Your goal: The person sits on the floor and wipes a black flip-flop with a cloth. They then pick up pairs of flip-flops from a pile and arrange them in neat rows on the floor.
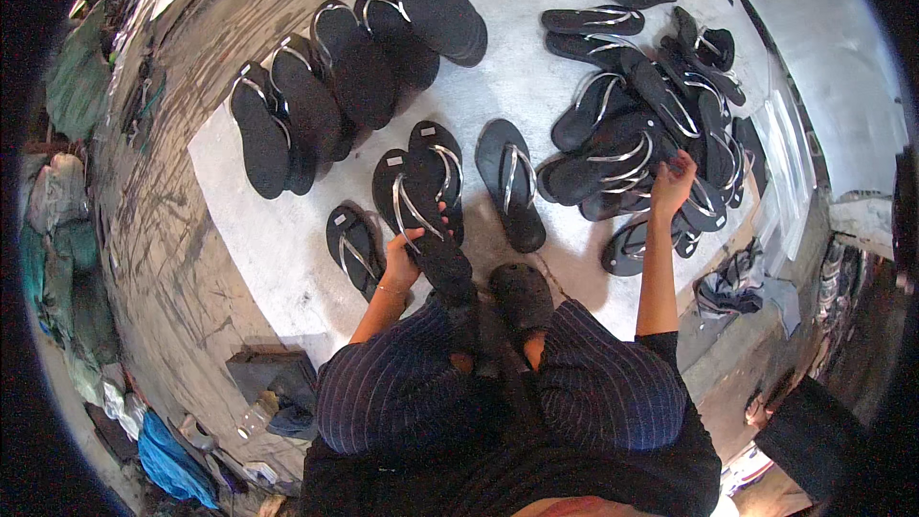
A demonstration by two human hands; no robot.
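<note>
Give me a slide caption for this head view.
Left hand grips a black silver-strapped flip-flop; right hand reaches into the heap of matching sandals.

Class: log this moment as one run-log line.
left hand: holds sandal | right hand: on sandal pile | floor

Single view, head-mounted fisheye, left unit of a side-by-side pair. It looks steeply down from above the seated person's lap; the knees [498, 383] fill the lower centre. Forearms enter from the bottom edge, with the left hand [400, 258] and right hand [673, 182] at mid-frame, near the lens. The pale floor [278, 239] and the pile of sandals [651, 134] lie beyond, toward the top. Straight edges bow near the dark round rim. No second view to compare overlap.
</note>
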